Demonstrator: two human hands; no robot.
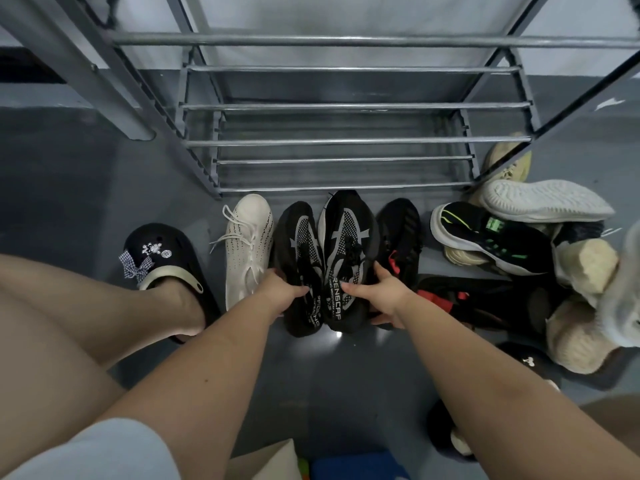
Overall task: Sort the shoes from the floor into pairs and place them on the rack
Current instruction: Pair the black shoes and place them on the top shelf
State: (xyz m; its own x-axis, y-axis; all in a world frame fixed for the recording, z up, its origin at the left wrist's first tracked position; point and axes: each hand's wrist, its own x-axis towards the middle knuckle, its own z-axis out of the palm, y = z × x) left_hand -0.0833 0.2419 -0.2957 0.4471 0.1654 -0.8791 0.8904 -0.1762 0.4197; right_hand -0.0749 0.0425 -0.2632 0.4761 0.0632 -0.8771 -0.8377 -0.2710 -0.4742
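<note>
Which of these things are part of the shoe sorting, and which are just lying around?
Part of the job:
- left hand and right hand, each gripping one of the black-and-grey sneakers
- white lace-up shoe
- shoe pile
- rack

Just there:
- black clog worn on the person's foot
- blue object

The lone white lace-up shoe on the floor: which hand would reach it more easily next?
Probably the left hand: the white shoe lies just left of it, while the right hand holds the other black sneaker.

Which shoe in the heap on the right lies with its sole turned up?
The white-soled shoe on top of the heap, just right of the rack; its pale tread faces upward, while the black and green sneaker shows its upper.
</note>
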